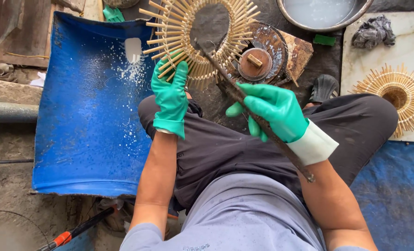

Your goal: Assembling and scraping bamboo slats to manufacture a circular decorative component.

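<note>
Gripping a long dark trowel [258,122], the green-gloved right hand [274,111] spreads grey paste inside a round sunburst frame of bamboo sticks [195,37]; the green-gloved left hand [170,95] pinches its rim. Above, a round metal basin [290,16] holds milky liquid.

The left hand [170,95], wearing a green glove, is reaching forward with fingers pinching closed. The right hand [274,110], gloved alike, is curling into a fist, forearm angling inward across the lap.
</note>
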